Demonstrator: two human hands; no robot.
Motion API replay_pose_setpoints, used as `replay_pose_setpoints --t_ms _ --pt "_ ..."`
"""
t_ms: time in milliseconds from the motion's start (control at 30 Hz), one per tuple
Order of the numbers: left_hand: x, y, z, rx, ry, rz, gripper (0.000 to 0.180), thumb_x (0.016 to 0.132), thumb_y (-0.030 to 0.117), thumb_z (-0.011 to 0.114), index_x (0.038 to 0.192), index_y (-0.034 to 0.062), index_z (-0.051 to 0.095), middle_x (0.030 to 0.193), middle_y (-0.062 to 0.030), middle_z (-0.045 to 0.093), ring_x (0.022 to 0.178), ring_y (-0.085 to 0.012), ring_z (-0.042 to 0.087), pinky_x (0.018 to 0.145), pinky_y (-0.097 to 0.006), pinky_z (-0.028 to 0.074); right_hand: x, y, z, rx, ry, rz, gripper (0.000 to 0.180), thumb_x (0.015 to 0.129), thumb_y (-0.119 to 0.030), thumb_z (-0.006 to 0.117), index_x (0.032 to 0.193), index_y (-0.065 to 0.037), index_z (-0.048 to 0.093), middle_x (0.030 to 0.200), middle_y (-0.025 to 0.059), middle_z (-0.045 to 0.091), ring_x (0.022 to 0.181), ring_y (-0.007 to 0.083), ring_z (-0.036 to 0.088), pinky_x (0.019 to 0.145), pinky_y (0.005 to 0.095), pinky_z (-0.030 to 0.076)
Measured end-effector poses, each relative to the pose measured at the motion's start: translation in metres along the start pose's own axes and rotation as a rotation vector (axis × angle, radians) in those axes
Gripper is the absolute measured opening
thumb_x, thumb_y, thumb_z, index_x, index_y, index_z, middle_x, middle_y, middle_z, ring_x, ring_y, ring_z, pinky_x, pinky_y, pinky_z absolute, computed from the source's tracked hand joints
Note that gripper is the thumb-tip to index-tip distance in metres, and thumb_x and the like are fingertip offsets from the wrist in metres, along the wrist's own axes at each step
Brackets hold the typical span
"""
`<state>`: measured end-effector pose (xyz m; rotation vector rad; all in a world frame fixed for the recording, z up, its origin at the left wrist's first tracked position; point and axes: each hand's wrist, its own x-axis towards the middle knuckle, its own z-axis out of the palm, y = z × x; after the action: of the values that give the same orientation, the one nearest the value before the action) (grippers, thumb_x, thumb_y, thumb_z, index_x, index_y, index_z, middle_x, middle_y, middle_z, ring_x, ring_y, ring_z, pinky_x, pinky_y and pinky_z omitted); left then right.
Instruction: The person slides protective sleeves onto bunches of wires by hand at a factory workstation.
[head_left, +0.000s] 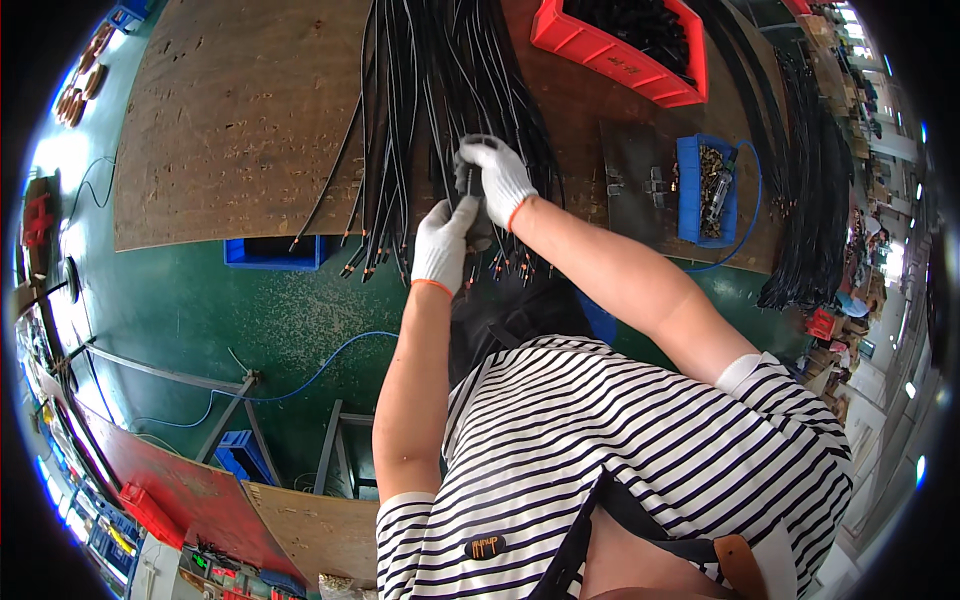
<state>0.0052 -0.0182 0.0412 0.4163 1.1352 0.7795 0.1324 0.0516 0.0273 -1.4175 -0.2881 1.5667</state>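
Observation:
A thick bundle of long black cables [430, 70] lies on the brown wooden table. Bare copper-coloured tips stick out past its front edge. Over the bundle's near part, my two hands work close together in white gloves with grey fingers. My left hand [441, 245] is closed, thumb pressed down, on what looks like a black cable. Just beyond it and to the right, my right hand [500, 182] has its fingers curled in. Something small and dark shows between the hands, but the fingers and the cables behind hide its shape.
A red crate [620, 68] of black parts stands at the far right. Nearer is a blue bin [690, 190] with brass-coloured fittings and a metal tool. Beside it lies a dark plate [632, 210] with metal clamps. More black cables [815, 220] hang off the right edge.

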Motion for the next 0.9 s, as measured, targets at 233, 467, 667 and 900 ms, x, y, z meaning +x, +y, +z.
replay_pose_setpoints --t_ms 233,467,667,900 --pt "0.008 -0.012 0.008 0.162 0.062 -0.019 0.03 0.108 0.034 0.065 0.101 0.0048 0.068 0.08 -0.0003 0.067 0.064 -0.0095 0.06 0.058 -0.026 0.049 -0.036 -0.016 -0.068 -0.956 -0.229 -0.132 0.028 0.1 -0.021 0.07 0.118 0.0 0.074 0.106 0.0067 0.076 0.1 0.0118 0.067 0.094 0.0301 0.053" --pt "0.022 -0.025 -0.002 0.114 0.069 -0.006 0.031 0.111 0.03 0.057 0.112 0.0034 0.072 0.085 -0.0017 0.067 0.069 -0.0115 0.059 0.058 -0.029 0.046 -0.061 -0.01 -0.09 -1.012 -0.466 -0.137 0.047 0.098 -0.029 0.075 0.133 0.002 0.07 0.117 0.014 0.078 0.107 0.0179 0.072 0.097 0.033 0.054" --pt "0.017 -0.005 -0.001 0.095 -0.058 -0.111 0.026 0.108 0.019 0.058 0.116 -0.0002 0.074 0.092 -0.0031 0.072 0.076 -0.012 0.064 0.065 -0.028 0.05 -0.079 -0.013 -0.103 -0.878 -0.365 0.029 0.049 0.1 -0.021 0.073 0.143 0.001 0.064 0.11 0.0078 0.076 0.096 0.0124 0.068 0.09 0.0296 0.054" --pt "0.02 0.004 -0.005 -0.031 -0.13 -0.159 0.016 0.105 0.016 0.063 0.115 0.0051 0.069 0.089 -0.0027 0.071 0.071 -0.0146 0.063 0.065 -0.031 0.048 -0.102 -0.024 -0.14 -0.532 -0.34 0.047 0.04 0.104 -0.015 0.064 0.143 -0.006 0.064 0.099 0.0045 0.074 0.07 0.0043 0.06 0.062 0.0232 0.048"
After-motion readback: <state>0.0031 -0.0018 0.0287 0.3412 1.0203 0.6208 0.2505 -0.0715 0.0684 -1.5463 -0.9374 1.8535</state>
